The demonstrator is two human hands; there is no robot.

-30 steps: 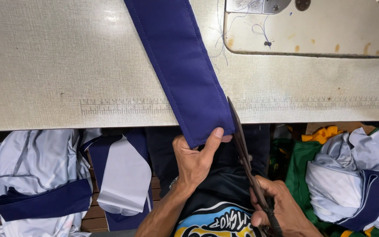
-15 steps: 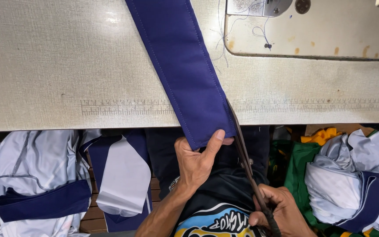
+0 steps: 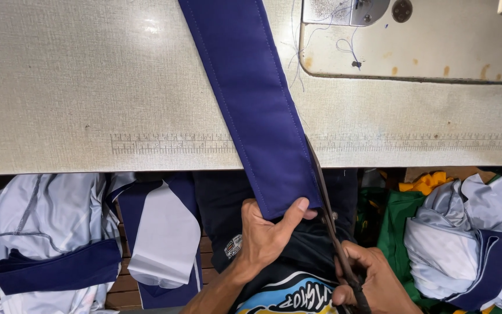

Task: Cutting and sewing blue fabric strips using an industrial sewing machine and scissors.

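Fingers of the left hand (image 3: 265,238) pinch the near end of the navy strip (image 3: 257,104): the thumb lies across the top face at the strip's corner and the other fingers curl beneath it, out of sight. The strip runs from that pinch up and away across the table (image 3: 88,87), its near end hanging just off the table's front edge over the person's lap. The right hand (image 3: 370,282) is closed around the handles of the scissors (image 3: 326,203), fingers wrapped tight; the blades reach up along the strip's right edge, touching or nearly touching it. Whether the blades are parted cannot be told, since they show as one dark line.

To do this well, I judge the pinch should hold the strip taut and flat, so the edge stays straight against the blades. The scissors should stay outside the stitching line that runs near the strip's edge, taking only stray thread or excess. Short, controlled snips would suit better than one long cut.

Beyond the strip, at the table's far right, sits the sewing machine base (image 3: 413,38), with loose threads beside it. Left of the strip, below the table edge, lie pale and navy garment pieces (image 3: 59,232); right of it, a green and white heap (image 3: 466,232).
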